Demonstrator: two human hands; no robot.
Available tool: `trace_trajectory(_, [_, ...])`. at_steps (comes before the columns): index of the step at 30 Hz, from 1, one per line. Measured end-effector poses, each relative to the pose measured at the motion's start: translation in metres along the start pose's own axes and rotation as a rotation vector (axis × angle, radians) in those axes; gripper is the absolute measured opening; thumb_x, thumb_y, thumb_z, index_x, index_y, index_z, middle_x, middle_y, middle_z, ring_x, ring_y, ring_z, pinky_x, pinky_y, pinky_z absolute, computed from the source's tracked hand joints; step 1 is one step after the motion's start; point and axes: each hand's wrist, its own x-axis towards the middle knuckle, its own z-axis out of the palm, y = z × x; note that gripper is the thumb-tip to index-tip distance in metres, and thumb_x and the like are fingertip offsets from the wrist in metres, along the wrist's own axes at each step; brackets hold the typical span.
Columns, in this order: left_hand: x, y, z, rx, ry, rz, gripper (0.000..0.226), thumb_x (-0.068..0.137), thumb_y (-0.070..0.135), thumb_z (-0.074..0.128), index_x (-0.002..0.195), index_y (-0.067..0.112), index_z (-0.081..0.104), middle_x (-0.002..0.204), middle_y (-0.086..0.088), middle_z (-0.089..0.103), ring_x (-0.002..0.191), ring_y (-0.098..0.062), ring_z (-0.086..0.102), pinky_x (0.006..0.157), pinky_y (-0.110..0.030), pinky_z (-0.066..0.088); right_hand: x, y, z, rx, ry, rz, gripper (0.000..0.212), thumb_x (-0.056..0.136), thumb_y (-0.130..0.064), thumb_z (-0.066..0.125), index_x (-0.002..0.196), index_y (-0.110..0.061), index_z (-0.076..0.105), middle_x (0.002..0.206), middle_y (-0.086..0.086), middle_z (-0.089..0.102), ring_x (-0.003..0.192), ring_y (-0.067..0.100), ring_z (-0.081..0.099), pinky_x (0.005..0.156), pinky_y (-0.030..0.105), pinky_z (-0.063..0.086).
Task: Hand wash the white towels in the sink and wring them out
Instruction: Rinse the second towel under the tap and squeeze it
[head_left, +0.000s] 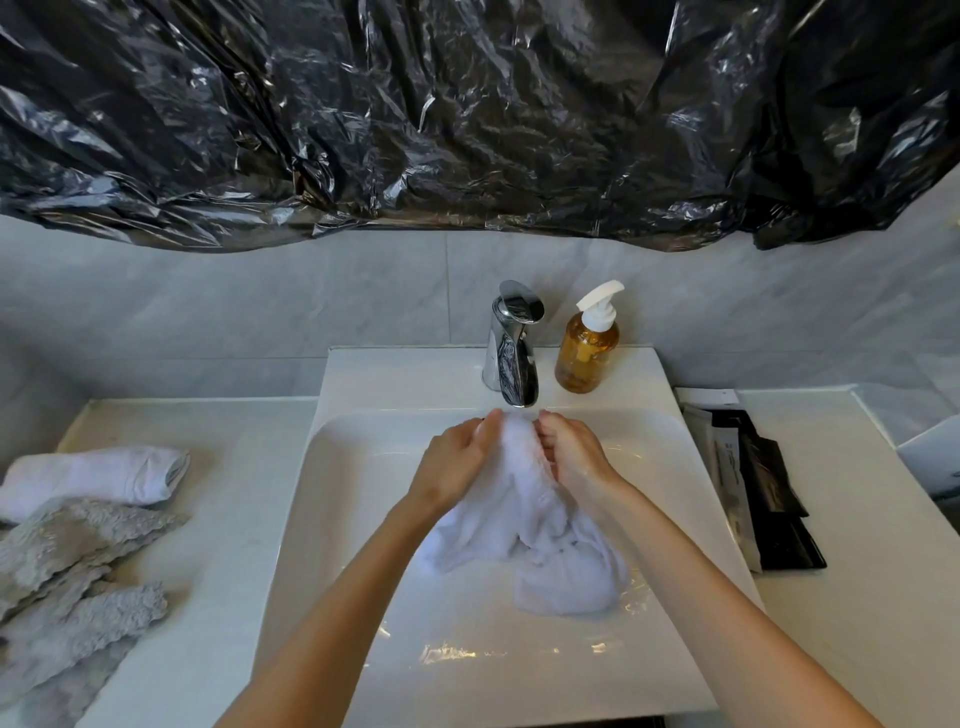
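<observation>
A wet white towel (524, 525) hangs bunched in the white sink (363, 519), its lower end lying on the basin floor. My left hand (457, 457) grips the towel's top from the left. My right hand (571, 452) grips it from the right, so the cloth is squeezed between both palms just under the chrome tap (511, 348). A second white towel (98, 475) lies rolled on the left counter.
An amber soap pump bottle (589, 345) stands right of the tap. Grey fluffy cloths (67, 582) lie on the left counter near the edge. Dark sachets and packets (753, 478) sit on the right counter. Black plastic sheeting (467, 114) covers the wall above.
</observation>
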Motion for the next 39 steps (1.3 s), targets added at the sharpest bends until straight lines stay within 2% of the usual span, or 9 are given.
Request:
trace_trajectory(5, [-0.001,0.008,0.005,-0.447,-0.106,-0.128,0.049,0.082,0.052,0.07,0.087,0.003,0.066,0.083,-0.007,0.068,0.077,-0.02,0.064,0.077,-0.03,0.047,-0.02,0.017,-0.009,-0.294,-0.085,-0.114,0.05,0.102,-0.041,0.034,0.07,-0.016,0.063,0.07,-0.002,0.064,0.069,0.013,0.057,0.068,0.029,0.042])
trace_trajectory(8, [0.002,0.017,0.001,-0.581,-0.045,-0.17,0.03,0.09,0.04,0.065,0.087,0.011,0.065,0.084,-0.006,0.069,0.079,-0.019,0.065,0.079,-0.03,0.048,-0.025,0.046,-0.023,-0.561,-0.169,-0.119,0.051,0.099,-0.056,0.032,0.09,-0.018,0.065,0.09,-0.002,0.068,0.085,0.014,0.059,0.081,0.032,0.044])
trace_trajectory(10, [0.005,0.015,-0.004,-0.577,0.014,-0.161,0.029,0.091,0.041,0.063,0.083,0.014,0.064,0.082,-0.003,0.068,0.079,-0.018,0.063,0.079,-0.03,0.046,-0.025,0.054,-0.028,-0.595,-0.134,-0.179,0.046,0.097,-0.057,0.038,0.083,-0.017,0.057,0.08,-0.004,0.061,0.077,0.012,0.054,0.076,0.032,0.042])
trace_trajectory(13, [0.004,0.003,-0.012,-0.465,0.126,-0.057,0.037,0.095,0.04,0.058,0.067,0.018,0.05,0.065,0.004,0.053,0.066,-0.014,0.048,0.063,-0.026,0.036,-0.024,0.038,-0.027,-0.295,0.066,-0.27,0.036,0.097,-0.037,0.054,0.069,-0.019,0.038,0.065,-0.003,0.036,0.062,0.009,0.033,0.06,0.027,0.03])
trace_trajectory(18, [0.01,-0.005,-0.012,-0.225,0.125,0.007,0.038,0.102,0.037,0.046,0.072,0.017,0.036,0.067,0.004,0.034,0.064,-0.012,0.031,0.051,-0.019,0.024,-0.033,-0.001,-0.013,0.136,0.151,-0.242,0.025,0.098,-0.024,0.053,0.074,-0.017,0.057,0.08,0.0,0.057,0.078,0.01,0.051,0.075,0.027,0.042])
trace_trajectory(23, [0.024,0.005,0.029,-0.49,0.16,-0.27,0.034,0.096,0.043,0.051,0.084,0.012,0.057,0.094,-0.012,0.066,0.091,-0.028,0.063,0.091,-0.042,0.051,-0.041,-0.003,0.03,-0.051,0.215,-0.114,0.029,0.094,-0.033,0.056,0.071,-0.018,0.065,0.077,-0.004,0.067,0.077,0.015,0.061,0.07,0.027,0.044])
trace_trajectory(31, [0.016,0.003,0.053,-0.671,0.17,-0.452,0.028,0.095,0.021,0.05,0.069,0.013,0.055,0.072,-0.004,0.059,0.068,-0.02,0.054,0.07,-0.032,0.042,-0.008,-0.001,0.043,-0.203,0.526,-0.027,0.033,0.089,-0.033,0.054,0.063,-0.014,0.061,0.079,0.012,0.07,0.079,0.035,0.064,0.07,0.036,0.05])
trace_trajectory(37, [0.013,0.008,0.037,-0.577,-0.001,-0.331,0.025,0.095,0.023,0.053,0.079,0.01,0.066,0.08,-0.007,0.069,0.074,-0.022,0.063,0.07,-0.029,0.048,0.013,-0.005,0.019,-0.191,0.542,0.058,0.035,0.093,-0.034,0.053,0.074,-0.008,0.065,0.092,0.02,0.068,0.091,0.037,0.06,0.074,0.033,0.041])
trace_trajectory(39, [0.013,0.006,0.02,-0.511,-0.024,-0.322,0.028,0.095,0.034,0.057,0.086,0.012,0.071,0.086,-0.005,0.073,0.08,-0.022,0.068,0.072,-0.028,0.051,0.015,-0.007,0.011,-0.171,0.486,0.037,0.044,0.095,-0.038,0.052,0.062,-0.009,0.057,0.075,0.013,0.061,0.083,0.033,0.056,0.073,0.034,0.04])
